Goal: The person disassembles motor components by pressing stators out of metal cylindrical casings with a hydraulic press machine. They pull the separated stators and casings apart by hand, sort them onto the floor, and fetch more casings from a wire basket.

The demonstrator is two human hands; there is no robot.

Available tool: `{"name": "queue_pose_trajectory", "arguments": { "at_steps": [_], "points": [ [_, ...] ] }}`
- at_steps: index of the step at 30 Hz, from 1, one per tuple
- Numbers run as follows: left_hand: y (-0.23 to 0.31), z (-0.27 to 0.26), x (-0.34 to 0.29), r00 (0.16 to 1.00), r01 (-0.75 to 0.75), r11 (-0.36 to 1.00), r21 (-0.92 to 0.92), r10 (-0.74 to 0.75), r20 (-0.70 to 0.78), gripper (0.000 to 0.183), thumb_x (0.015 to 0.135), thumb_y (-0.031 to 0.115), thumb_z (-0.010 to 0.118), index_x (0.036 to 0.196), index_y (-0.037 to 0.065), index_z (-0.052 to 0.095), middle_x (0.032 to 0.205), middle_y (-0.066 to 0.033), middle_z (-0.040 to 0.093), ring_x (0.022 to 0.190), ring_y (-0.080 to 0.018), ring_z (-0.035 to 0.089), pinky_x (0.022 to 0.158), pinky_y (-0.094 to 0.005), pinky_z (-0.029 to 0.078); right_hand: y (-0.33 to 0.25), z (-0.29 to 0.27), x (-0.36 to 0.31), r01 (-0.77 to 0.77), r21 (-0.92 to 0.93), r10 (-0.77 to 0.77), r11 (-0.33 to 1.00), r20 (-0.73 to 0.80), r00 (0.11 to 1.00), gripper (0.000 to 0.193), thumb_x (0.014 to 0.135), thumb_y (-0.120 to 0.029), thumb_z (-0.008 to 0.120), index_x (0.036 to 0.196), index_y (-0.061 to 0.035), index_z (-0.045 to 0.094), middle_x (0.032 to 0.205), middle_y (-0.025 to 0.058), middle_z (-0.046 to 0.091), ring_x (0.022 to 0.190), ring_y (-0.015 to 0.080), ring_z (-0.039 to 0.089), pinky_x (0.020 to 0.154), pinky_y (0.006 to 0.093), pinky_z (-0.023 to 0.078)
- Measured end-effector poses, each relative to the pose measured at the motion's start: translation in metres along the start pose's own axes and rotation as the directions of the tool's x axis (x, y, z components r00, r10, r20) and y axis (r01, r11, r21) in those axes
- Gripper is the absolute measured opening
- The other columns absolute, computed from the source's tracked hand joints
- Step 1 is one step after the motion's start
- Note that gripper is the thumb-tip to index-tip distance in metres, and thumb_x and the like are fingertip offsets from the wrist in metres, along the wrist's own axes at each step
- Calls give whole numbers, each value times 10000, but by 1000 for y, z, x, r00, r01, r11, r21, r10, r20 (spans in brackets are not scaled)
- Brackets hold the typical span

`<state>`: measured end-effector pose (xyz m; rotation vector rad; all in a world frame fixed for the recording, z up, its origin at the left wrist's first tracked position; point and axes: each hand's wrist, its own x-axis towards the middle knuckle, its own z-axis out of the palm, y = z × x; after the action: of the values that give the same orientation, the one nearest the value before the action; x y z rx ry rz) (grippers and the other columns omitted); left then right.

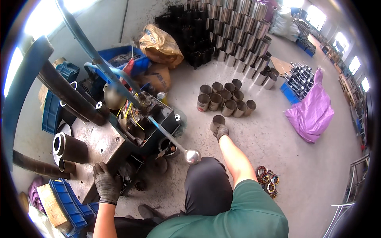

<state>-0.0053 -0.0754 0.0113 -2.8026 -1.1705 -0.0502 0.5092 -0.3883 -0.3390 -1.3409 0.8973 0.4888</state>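
My right hand (222,132), in a dark grey glove, reaches out over the floor and grips the near rim of an open-topped metal cylinder (216,121). Just beyond it, several similar metal cylinders (229,108) stand upright in a close group. My left hand (106,184), gloved too, lies with its fingers stretched out on the edge of the machine's steel table (97,144). On that table, ahead of the hand, are a thick dark metal sleeve (71,148) and a smaller tube (66,166). A lever with a shiny ball knob (192,156) sticks out between my arms.
Tall stacks of shiny cylinders (238,29) rise at the back beside black parts (188,39). Right of them are a blue crate of metal shafts (291,93) and a purple sack (313,113). Copper-wound rings (268,180) lie by my right elbow. Blue bins (71,202) sit at lower left.
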Motion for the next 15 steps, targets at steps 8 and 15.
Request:
{"name": "queue_pose_trajectory", "arguments": {
  "at_steps": [8, 15],
  "points": [
    [-11, -7, -6, 999, 52, 998, 43, -53, 12, 828, 734, 174, 745, 1424, -99, 376, 1424, -332, 447, 1369, -512, 416, 1187, -568, 359, -50, 76, -3, -24, 141, 12, 990, 83, 996, 392, 944, -379, 666, 1275, -176, 606, 1285, 100, 653, 962, 317, 718, 806, 528, 582],
    [-26, -19, -19, 979, 147, 982, 115, -161, 122, 927, 767, 280, 753, 1481, -119, 319, 1492, -370, 398, 1409, -535, 389, 1181, -595, 349, 4, 108, 6, 254, -316, -106, 914, 418, 902, 610, 938, -630, 594, 1381, -212, 628, 1449, 14, 635, 1124, 248, 647, 932, 572, 422]
  ]
}}
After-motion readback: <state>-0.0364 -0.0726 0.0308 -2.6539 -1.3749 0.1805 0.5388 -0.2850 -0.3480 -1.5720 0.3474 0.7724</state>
